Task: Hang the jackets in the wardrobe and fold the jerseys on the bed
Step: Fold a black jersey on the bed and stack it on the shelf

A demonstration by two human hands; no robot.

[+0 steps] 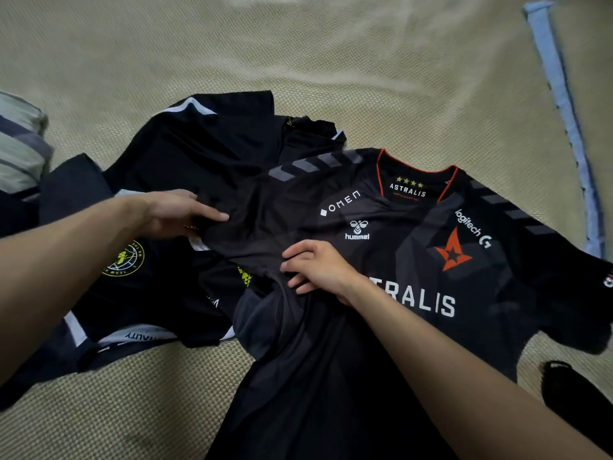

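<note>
A black Astralis jersey with a red collar and red star logo lies face up on the bed, its left sleeve bunched toward the middle. My left hand pinches the edge of that sleeve, thumb on top. My right hand has its fingers curled into the gathered fabric near the jersey's chest. A second black jersey with a yellow round crest and white stripes lies crumpled underneath and to the left.
The bed is covered by a beige woven mat with a blue border at the right. A striped pillow sits at the left edge. A small black object lies at the lower right.
</note>
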